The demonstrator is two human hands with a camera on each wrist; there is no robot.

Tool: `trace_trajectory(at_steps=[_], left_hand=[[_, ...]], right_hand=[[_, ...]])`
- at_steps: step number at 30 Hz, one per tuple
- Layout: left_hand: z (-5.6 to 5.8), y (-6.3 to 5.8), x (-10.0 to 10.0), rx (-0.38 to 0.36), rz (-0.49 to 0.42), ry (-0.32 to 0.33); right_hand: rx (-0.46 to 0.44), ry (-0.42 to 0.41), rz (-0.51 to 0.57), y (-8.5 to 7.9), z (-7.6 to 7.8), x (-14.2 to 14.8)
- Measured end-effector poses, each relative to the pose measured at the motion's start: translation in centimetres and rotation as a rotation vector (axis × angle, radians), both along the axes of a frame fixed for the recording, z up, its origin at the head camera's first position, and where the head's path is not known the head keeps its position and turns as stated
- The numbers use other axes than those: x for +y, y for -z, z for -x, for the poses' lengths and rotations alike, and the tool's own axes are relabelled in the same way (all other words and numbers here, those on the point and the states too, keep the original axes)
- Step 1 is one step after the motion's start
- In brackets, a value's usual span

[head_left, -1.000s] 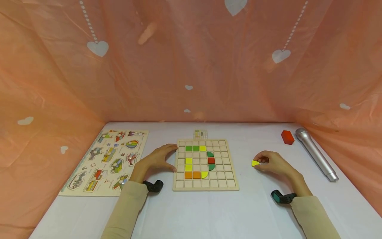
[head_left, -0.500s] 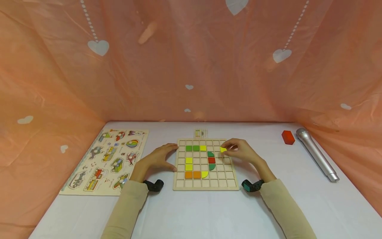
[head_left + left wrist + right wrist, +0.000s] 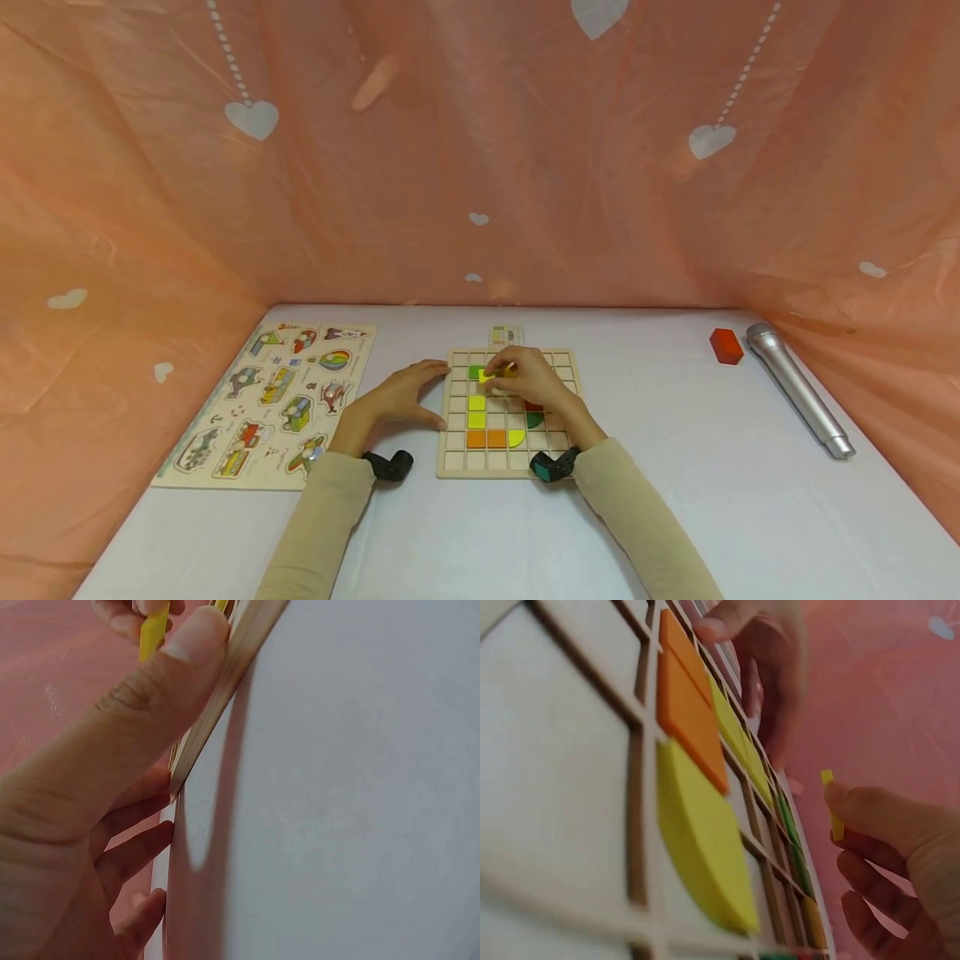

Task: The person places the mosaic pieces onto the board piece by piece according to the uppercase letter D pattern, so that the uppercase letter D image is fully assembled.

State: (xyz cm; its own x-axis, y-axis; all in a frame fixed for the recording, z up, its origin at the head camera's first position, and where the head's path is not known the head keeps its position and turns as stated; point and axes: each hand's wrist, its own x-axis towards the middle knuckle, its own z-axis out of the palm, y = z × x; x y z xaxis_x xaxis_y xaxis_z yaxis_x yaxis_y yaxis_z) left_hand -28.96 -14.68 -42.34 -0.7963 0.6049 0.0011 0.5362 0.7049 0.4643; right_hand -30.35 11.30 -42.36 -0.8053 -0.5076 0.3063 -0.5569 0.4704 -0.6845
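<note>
A wooden grid board (image 3: 457,460) lies mid-table, with yellow, orange, green and red tiles set in some of its cells. My left hand (image 3: 397,393) rests at the board's left edge, thumb and fingers spread apart; the left wrist view has the thumb (image 3: 127,720) near the board's wooden side. Over the upper part of the grid, my right hand (image 3: 534,382) pinches a small yellow tile (image 3: 832,806) between thumb and finger. That tile is held up above the board, near the green tile (image 3: 476,372). Parts of the top row and right-hand tiles are hidden behind the right hand.
A picture puzzle board (image 3: 180,454) with vehicle pieces lies at the left. Behind the grid is a small pattern card (image 3: 506,335). To the far right are a red block (image 3: 726,346) and a silver microphone (image 3: 799,390). Pink cloth (image 3: 480,167) encloses the table.
My right hand has carried the yellow tile leftward from the table at right, across the board's right side, to above its upper left part. The left hand has stayed at the edge.
</note>
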Motion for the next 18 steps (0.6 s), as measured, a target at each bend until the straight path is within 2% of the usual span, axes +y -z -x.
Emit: trace_trajectory(at_steps=[8,14,18], left_hand=[[0.0,-0.1,0.0,-0.01,-0.002,-0.005],[-0.1,-0.2,0.1,-0.018,-0.003,-0.013],[-0.1,-0.2,0.1,-0.017,-0.005,-0.014]], right_hand=[[-0.018,0.032,0.03,0.9,0.3,-1.6],[0.04,-0.009,0.003,1.5,0.4,-1.9],[0.056,0.002,-0.01,1.6,0.3,-2.1]])
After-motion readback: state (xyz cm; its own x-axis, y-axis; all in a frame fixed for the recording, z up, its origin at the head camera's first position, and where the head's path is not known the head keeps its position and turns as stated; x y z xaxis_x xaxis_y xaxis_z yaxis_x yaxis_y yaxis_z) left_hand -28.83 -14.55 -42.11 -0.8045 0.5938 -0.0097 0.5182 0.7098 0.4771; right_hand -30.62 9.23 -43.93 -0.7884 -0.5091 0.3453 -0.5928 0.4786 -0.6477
